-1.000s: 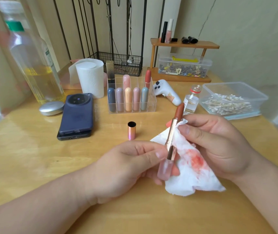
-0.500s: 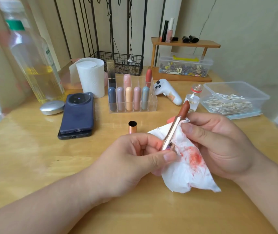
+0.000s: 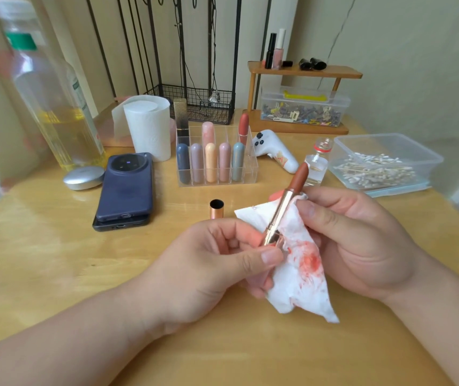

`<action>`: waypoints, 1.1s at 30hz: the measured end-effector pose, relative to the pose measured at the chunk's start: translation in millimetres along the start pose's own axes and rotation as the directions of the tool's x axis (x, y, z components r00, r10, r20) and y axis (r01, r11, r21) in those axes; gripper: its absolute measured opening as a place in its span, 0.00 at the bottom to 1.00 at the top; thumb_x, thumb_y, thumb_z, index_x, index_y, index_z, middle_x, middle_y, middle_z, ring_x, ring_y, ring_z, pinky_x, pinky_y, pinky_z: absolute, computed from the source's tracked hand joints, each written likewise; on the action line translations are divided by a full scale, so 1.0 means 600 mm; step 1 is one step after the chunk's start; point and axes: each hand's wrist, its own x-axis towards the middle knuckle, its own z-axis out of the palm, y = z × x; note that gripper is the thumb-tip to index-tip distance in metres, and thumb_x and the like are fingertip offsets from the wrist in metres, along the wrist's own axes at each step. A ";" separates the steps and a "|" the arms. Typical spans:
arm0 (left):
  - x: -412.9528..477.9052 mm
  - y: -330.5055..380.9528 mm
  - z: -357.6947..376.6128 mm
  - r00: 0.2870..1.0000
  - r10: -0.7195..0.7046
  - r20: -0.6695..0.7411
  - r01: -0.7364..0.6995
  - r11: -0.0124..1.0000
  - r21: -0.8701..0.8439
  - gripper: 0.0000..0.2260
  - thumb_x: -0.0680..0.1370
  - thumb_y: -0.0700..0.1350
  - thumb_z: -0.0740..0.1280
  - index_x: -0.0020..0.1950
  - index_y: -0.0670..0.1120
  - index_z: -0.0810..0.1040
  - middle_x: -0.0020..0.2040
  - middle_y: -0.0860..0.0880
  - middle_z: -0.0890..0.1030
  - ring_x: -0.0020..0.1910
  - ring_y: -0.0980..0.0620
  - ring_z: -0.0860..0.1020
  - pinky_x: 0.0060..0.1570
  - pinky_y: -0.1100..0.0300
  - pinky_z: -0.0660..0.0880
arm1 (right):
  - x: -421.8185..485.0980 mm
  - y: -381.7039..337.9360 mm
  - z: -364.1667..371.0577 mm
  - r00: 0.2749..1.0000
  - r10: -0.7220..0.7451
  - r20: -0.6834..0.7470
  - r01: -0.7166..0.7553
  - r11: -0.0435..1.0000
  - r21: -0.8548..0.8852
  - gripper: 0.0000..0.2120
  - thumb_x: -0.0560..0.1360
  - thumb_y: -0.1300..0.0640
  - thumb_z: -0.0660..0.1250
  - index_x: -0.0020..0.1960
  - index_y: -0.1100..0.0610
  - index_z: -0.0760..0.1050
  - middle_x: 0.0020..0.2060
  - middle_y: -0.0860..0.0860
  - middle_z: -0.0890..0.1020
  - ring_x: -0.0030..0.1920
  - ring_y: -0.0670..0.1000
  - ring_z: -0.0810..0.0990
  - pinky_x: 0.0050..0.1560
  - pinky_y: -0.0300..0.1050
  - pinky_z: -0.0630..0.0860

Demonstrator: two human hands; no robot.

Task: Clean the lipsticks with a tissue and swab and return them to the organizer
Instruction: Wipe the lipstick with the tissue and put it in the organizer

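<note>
eight lipsticks (image 3: 211, 162) in clear organizer (image 3: 252, 174) at twelve o'clock, swabs (image 3: 375, 171) in tub (image 3: 389, 138) at two; left hand (image 3: 208, 268) pinching base of uncapped lipstick (image 3: 284, 207), right hand (image 3: 362, 240) clasping stained tissue (image 3: 300, 271) against its barrel.

Forearms bare; left hand (image 3: 208, 271) and right hand (image 3: 362, 246) short-nailed.

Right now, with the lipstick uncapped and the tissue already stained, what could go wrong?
1. The lipstick has its brown stick twisted out and bare; a hard wipe by the right hand might snap or dent it.
2. The tissue carries red stains that could rub back onto the gold tube.
3. The loose cap stands upright near the left hand and could get knocked over.
</note>
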 end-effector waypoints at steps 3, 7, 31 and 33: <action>-0.002 -0.002 0.005 0.998 0.007 -0.069 -0.005 0.999 0.037 0.06 0.69 0.39 0.77 0.39 0.45 0.80 0.33 0.38 0.81 0.32 0.45 0.80 0.34 0.56 0.79 | -0.002 0.000 0.003 0.996 0.028 0.080 -0.030 0.999 0.025 0.17 0.74 0.51 0.72 0.56 0.64 0.81 0.42 0.74 0.77 0.39 0.70 0.75 0.44 0.67 0.73; -0.003 -0.003 0.007 0.997 -0.013 -0.082 0.019 0.997 0.069 0.08 0.68 0.40 0.77 0.41 0.44 0.79 0.34 0.38 0.81 0.32 0.46 0.81 0.33 0.55 0.80 | -0.004 -0.003 0.008 0.991 0.052 0.125 -0.061 0.996 0.072 0.18 0.74 0.52 0.72 0.56 0.64 0.80 0.42 0.69 0.80 0.40 0.68 0.78 0.42 0.59 0.79; -0.001 -0.007 0.011 0.999 -0.005 -0.034 0.005 1.000 0.013 0.06 0.71 0.39 0.74 0.45 0.44 0.79 0.41 0.35 0.79 0.39 0.44 0.83 0.42 0.51 0.82 | -0.003 -0.002 0.014 0.987 0.104 0.123 -0.120 0.984 0.129 0.19 0.71 0.51 0.74 0.56 0.63 0.81 0.42 0.67 0.80 0.39 0.63 0.79 0.39 0.56 0.77; -0.002 -0.005 0.010 1.000 -0.026 0.007 0.026 1.000 0.007 0.09 0.73 0.39 0.73 0.48 0.36 0.77 0.40 0.37 0.80 0.41 0.45 0.83 0.42 0.52 0.82 | -0.003 -0.004 0.014 0.987 0.112 0.115 -0.125 0.986 0.110 0.19 0.71 0.50 0.75 0.55 0.63 0.82 0.41 0.66 0.80 0.40 0.62 0.78 0.39 0.55 0.76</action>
